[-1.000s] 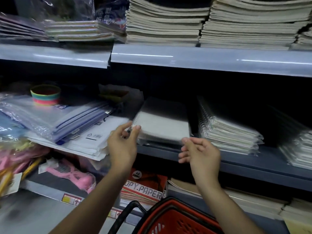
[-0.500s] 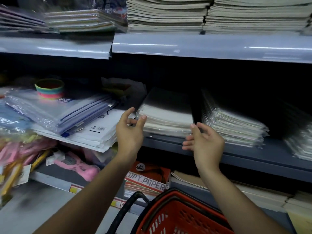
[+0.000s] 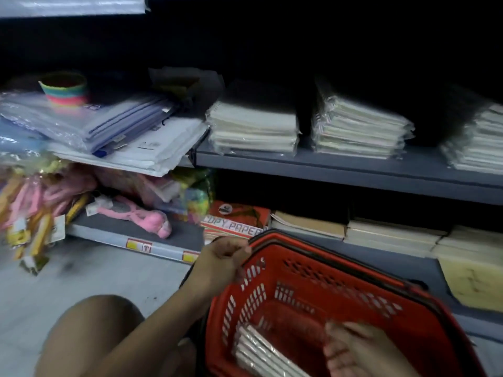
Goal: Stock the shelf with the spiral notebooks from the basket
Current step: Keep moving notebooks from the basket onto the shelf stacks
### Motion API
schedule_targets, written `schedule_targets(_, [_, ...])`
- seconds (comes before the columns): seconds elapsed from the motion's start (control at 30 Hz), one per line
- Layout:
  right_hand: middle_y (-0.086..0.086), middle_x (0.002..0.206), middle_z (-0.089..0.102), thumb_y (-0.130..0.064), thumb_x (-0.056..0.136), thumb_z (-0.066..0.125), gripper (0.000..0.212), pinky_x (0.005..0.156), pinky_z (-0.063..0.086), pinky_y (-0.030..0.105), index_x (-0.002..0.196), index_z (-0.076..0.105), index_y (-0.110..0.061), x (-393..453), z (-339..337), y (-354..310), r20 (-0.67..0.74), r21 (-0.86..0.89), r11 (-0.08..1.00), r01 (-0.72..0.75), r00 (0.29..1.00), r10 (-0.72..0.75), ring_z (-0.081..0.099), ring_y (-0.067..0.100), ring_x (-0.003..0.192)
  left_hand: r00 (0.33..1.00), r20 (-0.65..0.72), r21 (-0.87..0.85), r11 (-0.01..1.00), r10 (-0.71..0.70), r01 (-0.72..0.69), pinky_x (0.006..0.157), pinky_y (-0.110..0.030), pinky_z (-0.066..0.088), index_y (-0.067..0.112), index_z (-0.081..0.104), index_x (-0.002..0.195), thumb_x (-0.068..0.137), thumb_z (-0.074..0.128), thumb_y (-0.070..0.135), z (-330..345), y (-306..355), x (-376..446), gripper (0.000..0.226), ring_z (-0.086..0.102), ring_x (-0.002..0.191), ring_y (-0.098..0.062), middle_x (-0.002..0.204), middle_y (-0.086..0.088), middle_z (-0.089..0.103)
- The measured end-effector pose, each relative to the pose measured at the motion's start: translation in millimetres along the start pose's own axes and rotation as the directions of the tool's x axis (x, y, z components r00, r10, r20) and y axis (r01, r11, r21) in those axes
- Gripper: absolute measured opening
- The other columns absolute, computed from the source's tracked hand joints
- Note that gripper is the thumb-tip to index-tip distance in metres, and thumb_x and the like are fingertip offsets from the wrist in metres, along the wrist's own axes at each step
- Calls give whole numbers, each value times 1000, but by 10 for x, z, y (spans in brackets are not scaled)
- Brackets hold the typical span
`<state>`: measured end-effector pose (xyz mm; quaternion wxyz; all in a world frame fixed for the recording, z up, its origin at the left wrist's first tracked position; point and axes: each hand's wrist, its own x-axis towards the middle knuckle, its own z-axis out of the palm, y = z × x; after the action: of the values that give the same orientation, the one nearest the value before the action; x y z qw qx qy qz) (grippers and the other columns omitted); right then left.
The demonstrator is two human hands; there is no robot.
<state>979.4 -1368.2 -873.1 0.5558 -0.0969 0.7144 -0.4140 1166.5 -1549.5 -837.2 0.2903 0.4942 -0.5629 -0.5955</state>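
Spiral notebooks (image 3: 261, 355) lie wrapped in red basket (image 3: 340, 270). Right hand (image 3: 353, 349) reaches inside, fingers blurred, grasp cannot be told. Left hand (image 3: 220, 263) grips basket rim. Risk: slick wrap slipping; shelf (image 3: 353, 165) stacks toppling if nudged.

Red slotted basket (image 3: 321, 270) low before grey shelf (image 3: 340, 164); plastic-wrapped spiral notebooks (image 3: 261, 352) lie flat inside at bottom; three wrapped notebook stacks (image 3: 254, 131) sit side by side on shelf
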Motion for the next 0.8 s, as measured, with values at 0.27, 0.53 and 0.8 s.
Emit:
schedule_targets(0.27, [-8, 46, 59, -45, 79, 72, 33, 53, 40, 24, 63, 64, -17, 544, 317, 879, -115, -331, 940, -81, 992, 45, 55, 14, 49, 897, 378, 864, 434, -229, -254, 95, -30, 50, 9, 68, 108, 93, 51, 24, 406, -885, -17, 27, 63, 113, -28, 117, -14, 69])
schedule_targets(0.53, [2, 98, 64, -45, 93, 62, 35, 74, 48, 23, 114, 60, -18, 631, 189, 959, -95, -239, 922, -303, 953, 289, 61, 17, 87, 788, 336, 941, 220, -516, -257, 103, -39, 47, 7, 65, 117, 98, 33, 57, 475, -1198, 91, 62, 61, 117, -32, 121, -15, 67])
schedule_targets(0.8, [10, 112, 68, -31, 86, 73, 37, 75, 52, 26, 116, 67, -9, 641, 322, 1107, -164, -111, 944, -310, 943, 290, 66, 24, 95, 849, 262, 924, 374, -458, -83, 77, -34, 60, 5, 67, 97, 92, 46, 42, 474, -1155, 102, 43, 71, 91, -26, 99, -12, 71])
